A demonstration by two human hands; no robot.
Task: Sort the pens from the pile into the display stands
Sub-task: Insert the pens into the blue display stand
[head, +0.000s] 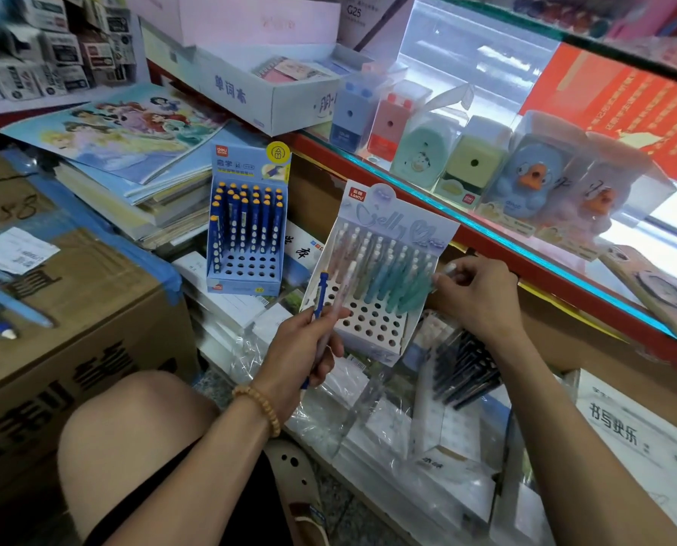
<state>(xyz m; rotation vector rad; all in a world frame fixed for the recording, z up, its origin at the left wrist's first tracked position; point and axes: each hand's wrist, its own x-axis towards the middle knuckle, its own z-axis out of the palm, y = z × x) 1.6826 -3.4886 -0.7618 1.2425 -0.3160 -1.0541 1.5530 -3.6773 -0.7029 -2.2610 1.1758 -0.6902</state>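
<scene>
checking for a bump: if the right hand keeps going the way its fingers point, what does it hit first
Most likely the teal pens standing in the pale pastel cardboard display stand: the right hand points left at them, fingertips almost there, though depth is unclear.

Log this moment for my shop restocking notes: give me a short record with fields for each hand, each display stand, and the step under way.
left hand: grips a few pens, one blue-clipped
right hand: pinches a pale translucent pen at the pastel stand's right edge
pastel cardboard display stand: back rows filled with pink and teal pens, front holes empty
blue cardboard display stand: dark blue pens in back rows and along left side, front holes empty
step: slotting a pen into the pastel stand
</scene>
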